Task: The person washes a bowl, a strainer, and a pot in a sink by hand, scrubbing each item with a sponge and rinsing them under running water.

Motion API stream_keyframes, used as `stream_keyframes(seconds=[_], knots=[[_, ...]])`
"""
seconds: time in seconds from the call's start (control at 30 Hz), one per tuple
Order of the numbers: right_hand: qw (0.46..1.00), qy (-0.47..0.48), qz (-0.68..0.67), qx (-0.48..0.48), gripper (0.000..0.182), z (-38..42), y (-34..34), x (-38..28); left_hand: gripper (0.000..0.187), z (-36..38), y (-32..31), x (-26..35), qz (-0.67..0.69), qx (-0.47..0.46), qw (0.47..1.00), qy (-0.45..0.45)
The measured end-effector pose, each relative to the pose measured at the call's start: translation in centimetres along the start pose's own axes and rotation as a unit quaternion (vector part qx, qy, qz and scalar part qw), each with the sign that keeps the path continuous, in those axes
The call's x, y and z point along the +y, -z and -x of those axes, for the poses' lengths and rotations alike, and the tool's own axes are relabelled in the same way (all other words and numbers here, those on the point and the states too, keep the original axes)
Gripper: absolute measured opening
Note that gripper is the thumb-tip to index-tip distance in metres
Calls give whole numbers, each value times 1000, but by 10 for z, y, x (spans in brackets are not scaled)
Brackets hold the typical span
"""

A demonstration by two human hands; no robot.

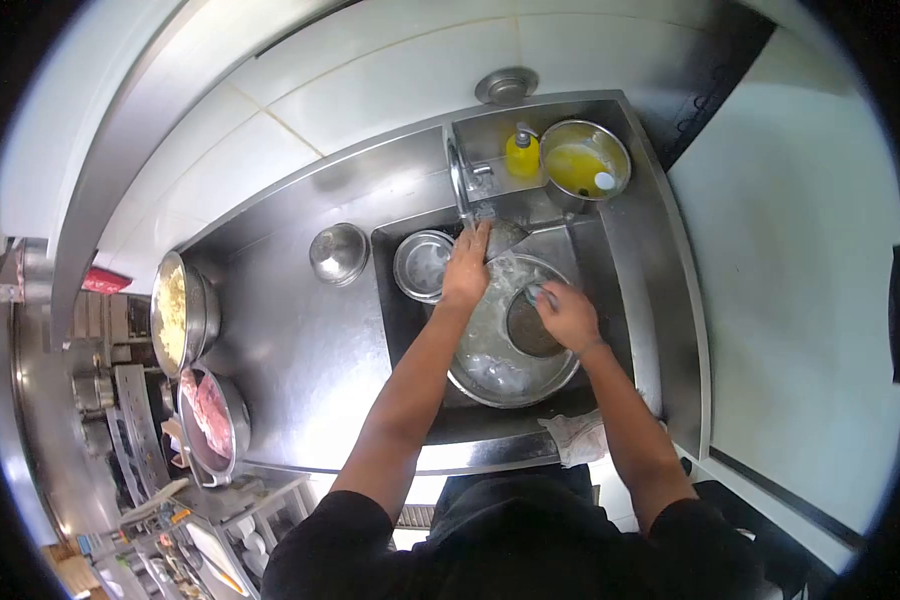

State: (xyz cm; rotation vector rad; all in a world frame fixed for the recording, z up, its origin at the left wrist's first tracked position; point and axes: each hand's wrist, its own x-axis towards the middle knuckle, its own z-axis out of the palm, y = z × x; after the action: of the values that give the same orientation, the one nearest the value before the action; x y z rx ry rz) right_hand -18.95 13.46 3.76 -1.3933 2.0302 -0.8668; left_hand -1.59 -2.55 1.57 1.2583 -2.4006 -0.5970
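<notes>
Standing at the steel sink (630,300), the person leans over a wide, soapy metal basin (500,370) that fills most of the well, its open mouth facing straight up; being round, it has no clear long axis. The landmark here is that basin. At its far rim the left hand (467,268) rests with fingers laid flat and close together, steadying the edge just under the tap (459,185). Inside the basin, on its right side, sits a smaller dark round pan (526,330), also mouth up. The right hand (568,314) is curled over that pan's near edge, fingers closed on something small and pale, probably a scrubber, though I cannot tell for sure. Left of the basin stands a small steel bowl (423,264); beyond it, a yellow soap bottle (522,155). To scrub well, I judge the left hand should keep the rim pinned while the right works in firm circles.
</notes>
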Motion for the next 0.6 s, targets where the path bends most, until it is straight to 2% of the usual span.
stream_keyframes(seconds=[0.1,0.23,0.27,0.37,0.43,0.53,0.6], knots=[[999,-48,-7,-19,33,35,21,19,81,30,14,-5,6,45,999,-23],[993,-100,-36,-45,35,65,18,46,81,19,9,7,-65,-56,996,-25],[991,-115,-44,-54,35,66,17,49,75,3,5,13,-68,-71,995,-14],[998,-45,-38,-19,35,66,14,51,68,-40,-2,11,-1,-188,965,183],[997,-40,-53,-33,35,61,20,43,67,-42,-23,-39,144,-200,932,264],[998,-27,-49,-30,35,60,27,41,64,-2,-72,-132,511,-123,801,286],[998,-33,-50,-32,35,63,30,41,63,31,-32,-101,586,-71,726,353]])
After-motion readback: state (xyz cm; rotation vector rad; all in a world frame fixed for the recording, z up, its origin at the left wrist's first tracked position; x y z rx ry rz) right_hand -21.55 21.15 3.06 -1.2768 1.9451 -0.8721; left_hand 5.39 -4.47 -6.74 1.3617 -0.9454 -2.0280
